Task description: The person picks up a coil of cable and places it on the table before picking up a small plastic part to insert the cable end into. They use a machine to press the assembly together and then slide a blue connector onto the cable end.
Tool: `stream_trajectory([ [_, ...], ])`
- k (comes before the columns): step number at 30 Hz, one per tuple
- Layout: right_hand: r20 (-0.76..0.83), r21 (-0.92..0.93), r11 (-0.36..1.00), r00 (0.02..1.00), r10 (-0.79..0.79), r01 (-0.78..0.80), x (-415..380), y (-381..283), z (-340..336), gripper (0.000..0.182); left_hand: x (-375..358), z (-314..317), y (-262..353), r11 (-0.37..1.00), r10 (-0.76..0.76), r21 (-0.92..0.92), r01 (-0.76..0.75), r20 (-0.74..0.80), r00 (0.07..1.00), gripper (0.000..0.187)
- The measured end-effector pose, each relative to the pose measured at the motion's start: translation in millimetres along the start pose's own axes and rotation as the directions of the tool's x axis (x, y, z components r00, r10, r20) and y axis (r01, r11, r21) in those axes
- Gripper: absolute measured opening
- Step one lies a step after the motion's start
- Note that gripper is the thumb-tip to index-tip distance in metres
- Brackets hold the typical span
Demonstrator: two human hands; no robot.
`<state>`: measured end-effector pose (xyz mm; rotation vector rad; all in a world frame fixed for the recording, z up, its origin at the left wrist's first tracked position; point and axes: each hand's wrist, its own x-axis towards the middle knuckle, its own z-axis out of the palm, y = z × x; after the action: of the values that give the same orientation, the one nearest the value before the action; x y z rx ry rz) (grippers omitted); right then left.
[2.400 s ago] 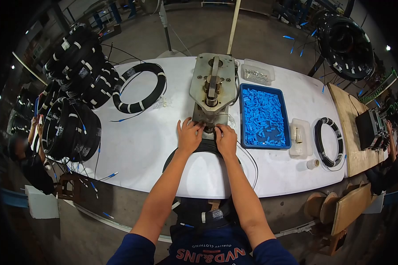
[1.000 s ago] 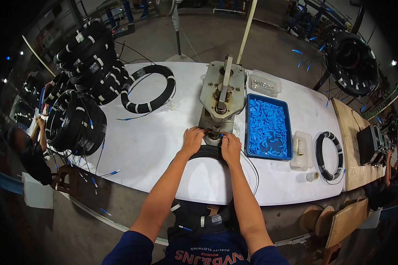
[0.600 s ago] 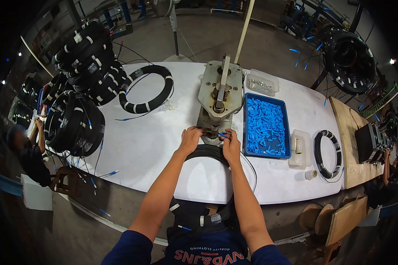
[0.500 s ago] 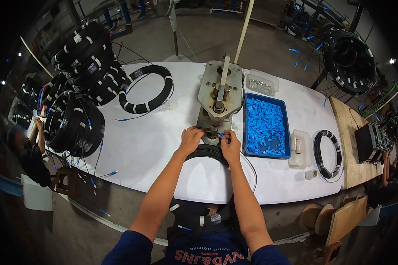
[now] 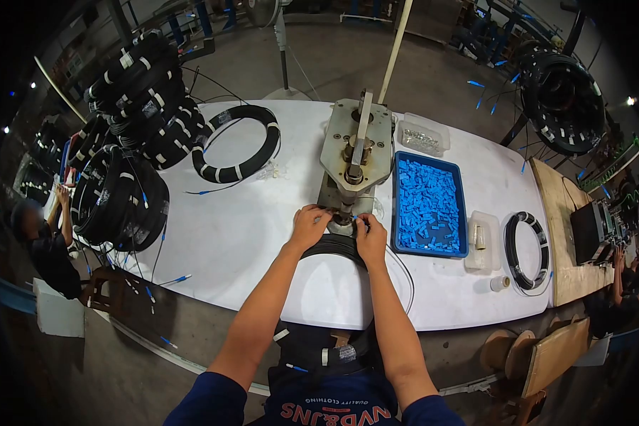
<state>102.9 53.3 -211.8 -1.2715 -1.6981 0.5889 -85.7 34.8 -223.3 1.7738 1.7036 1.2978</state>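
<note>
My left hand (image 5: 310,226) is at the left side of the hand press (image 5: 356,153), its fingers pinched close to the press's lower tool. What they grip is too small to make out. On the other side my right hand (image 5: 370,238) pinches a small blue connector (image 5: 356,219), partly covered by the fingers. The connector sits right beside the tool; whether it touches is hidden. Below my hands a coil of black cable (image 5: 334,245) rests on the white table and continues over its front edge.
A blue tray (image 5: 466,213) of small blue parts stands right of the press, between two clear plastic boxes (image 5: 433,135). Cable coils (image 5: 138,106) are stacked at the left, with one coil (image 5: 270,135) lying flat. Another coil (image 5: 511,245) lies right. People work at both sides.
The blue connector shows less between my right fingers and the press. Both hands stay at the tool, and the whole view has shifted slightly.
</note>
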Motion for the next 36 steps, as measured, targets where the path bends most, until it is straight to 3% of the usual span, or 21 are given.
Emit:
stream_trajectory([
  [4, 0.053, 0.043, 0.995, 0.994, 0.092, -0.094, 0, -5, -3, 0.013, -1, -3, 10, 1.0, -0.008, -0.002, 0.009, 0.007, 1.0, 0.017],
  [7, 0.058, 0.074, 0.994, 0.996, 0.071, -0.076, 0, -4, -4, 0.012, 1, -2, 7, 0.999, 0.006, 0.033, -0.007, 0.031, 1.0, 0.017],
  [9, 0.08, 0.03, 1.0, 0.997, -0.006, 0.003, 0, -5, -6, 0.016, 3, -1, 5, 0.99, 0.099, 0.106, -0.097, -0.016, 0.995, 0.018],
  [12, 0.079, 0.06, 0.997, 0.996, -0.051, 0.047, 0, -7, -9, 0.023, 1, -1, 7, 0.994, 0.058, 0.093, -0.058, 0.0, 0.998, 0.018],
  [21, 0.003, 0.093, 0.993, 0.997, -0.075, 0.074, -1, -9, -6, 0.033, -2, -6, 18, 0.975, 0.137, 0.183, -0.129, -0.03, 0.99, 0.024],
  [27, -0.029, 0.045, 0.993, 0.993, -0.111, 0.113, -3, -10, -6, 0.03, -5, -6, 21, 0.954, 0.182, 0.252, -0.162, -0.057, 0.982, 0.03],
  [36, 0.017, -0.02, 0.998, 0.998, -0.055, 0.056, -5, -8, -5, 0.033, -4, -9, 15, 0.991, 0.038, 0.124, -0.042, 0.039, 0.999, 0.032],
])
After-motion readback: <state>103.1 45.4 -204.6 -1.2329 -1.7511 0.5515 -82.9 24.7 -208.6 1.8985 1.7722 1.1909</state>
